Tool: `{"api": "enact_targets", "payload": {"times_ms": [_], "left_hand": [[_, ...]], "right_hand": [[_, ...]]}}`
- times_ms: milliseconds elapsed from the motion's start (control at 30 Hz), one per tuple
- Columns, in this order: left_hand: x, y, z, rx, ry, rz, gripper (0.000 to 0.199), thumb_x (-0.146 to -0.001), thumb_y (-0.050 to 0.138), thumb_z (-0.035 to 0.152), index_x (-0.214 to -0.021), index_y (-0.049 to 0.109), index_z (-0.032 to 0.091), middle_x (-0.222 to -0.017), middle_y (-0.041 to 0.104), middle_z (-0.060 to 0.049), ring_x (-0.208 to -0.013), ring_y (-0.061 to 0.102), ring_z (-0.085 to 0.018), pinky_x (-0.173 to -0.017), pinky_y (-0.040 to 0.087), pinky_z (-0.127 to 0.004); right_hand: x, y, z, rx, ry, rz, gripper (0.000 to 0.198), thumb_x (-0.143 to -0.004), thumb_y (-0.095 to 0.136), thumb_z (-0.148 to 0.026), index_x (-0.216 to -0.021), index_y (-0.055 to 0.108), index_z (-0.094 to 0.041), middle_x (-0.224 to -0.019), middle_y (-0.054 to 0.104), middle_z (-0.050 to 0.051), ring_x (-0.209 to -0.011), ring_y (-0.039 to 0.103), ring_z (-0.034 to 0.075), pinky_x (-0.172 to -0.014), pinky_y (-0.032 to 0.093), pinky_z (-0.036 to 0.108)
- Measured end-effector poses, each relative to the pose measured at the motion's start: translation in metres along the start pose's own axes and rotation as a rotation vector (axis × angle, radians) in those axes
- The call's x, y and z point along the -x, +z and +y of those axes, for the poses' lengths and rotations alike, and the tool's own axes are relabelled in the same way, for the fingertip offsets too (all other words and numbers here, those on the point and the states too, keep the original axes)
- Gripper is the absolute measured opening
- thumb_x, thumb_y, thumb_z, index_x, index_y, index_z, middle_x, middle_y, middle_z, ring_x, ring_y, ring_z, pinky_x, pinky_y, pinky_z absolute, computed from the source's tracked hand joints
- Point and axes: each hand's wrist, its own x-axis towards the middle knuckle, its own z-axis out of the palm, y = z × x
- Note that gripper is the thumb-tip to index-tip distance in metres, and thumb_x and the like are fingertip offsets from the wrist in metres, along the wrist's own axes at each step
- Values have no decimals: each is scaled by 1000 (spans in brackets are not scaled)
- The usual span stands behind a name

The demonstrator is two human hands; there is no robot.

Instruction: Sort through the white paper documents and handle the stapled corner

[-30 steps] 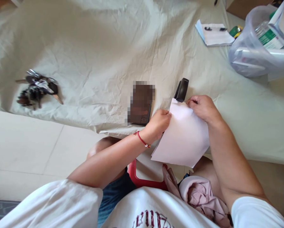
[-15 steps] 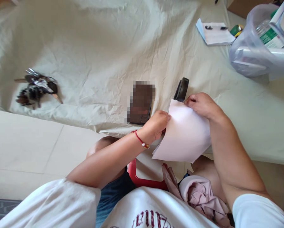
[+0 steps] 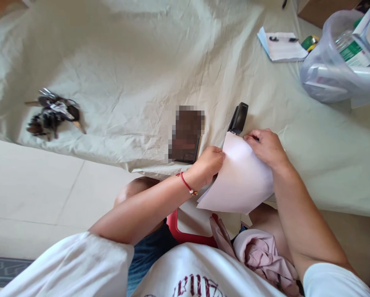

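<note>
A few sheets of white paper point(image 3: 240, 177) hang over the near edge of the cloth-covered table, above my lap. My left hand point(image 3: 210, 163) is closed on their left edge, thumb on top. At the upper right edge, my right hand point(image 3: 267, 146) pinches the sheets with bent fingers. A black stapler point(image 3: 240, 118) lies just beyond the top corner of the paper, its near end touching or overlapping that corner; I cannot tell which. Left of my left hand lies a dark phone point(image 3: 186, 136), partly blurred out.
A bunch of keys point(image 3: 53, 113) lies at the left of the tablecloth point(image 3: 126, 82). At the back right are a notepad point(image 3: 285, 47), a green and yellow tape measure point(image 3: 309, 42), a translucent bin point(image 3: 323, 78) of papers, and a cardboard box point(image 3: 324, 11). Below is a red-edged stool point(image 3: 191, 238).
Both hands still hold the paper. My right hand has shifted slightly, its fingers curling a little differently at the edge. The whole view has moved slightly.
</note>
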Motion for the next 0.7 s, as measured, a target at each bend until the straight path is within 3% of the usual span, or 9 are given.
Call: {"api": "enact_targets", "payload": {"times_ms": [267,367,500,600,700], "left_hand": [[-5,-1,4,20,-30,7,40,-88,56,-1,-55,48,21,-51,44,2,-46,38,-11,-49,34,-28],[-6,-1,7,40,-28,9,40,-86,56,-2,-56,46,21,-52,42,3,-45,36,-10,-49,31,-26],[2,1,11,14,-43,10,42,-92,52,-1,-57,45,21,-53,42,3,-47,39,-11,-51,30,-27],[7,2,9,-54,-26,-11,42,-100,47,4,-62,50,20,-58,49,1,-52,45,-12,-56,32,-28],[8,0,-1,-226,129,-11,40,-106,47,11,-67,51,21,-64,50,2,-60,46,-14,-61,31,-30]], "right_hand": [[-10,-1,-1,-29,39,-38,21,-97,64,-25,-90,81,-16,-83,75,8,-83,65,21,-88,51,36],[-10,8,5,-8,-34,65,20,-95,64,-24,-91,83,-18,-89,76,10,-98,66,28,-97,54,43],[7,20,13,51,-171,326,20,-96,63,-26,-96,82,-20,-106,76,15,-120,61,35,-111,53,52],[26,24,10,69,-290,439,25,-103,59,-33,-102,82,-22,-108,74,14,-118,61,32,-108,55,51],[37,24,6,55,-397,430,30,-108,57,-40,-106,82,-25,-108,75,12,-115,63,30,-107,55,49]]}}
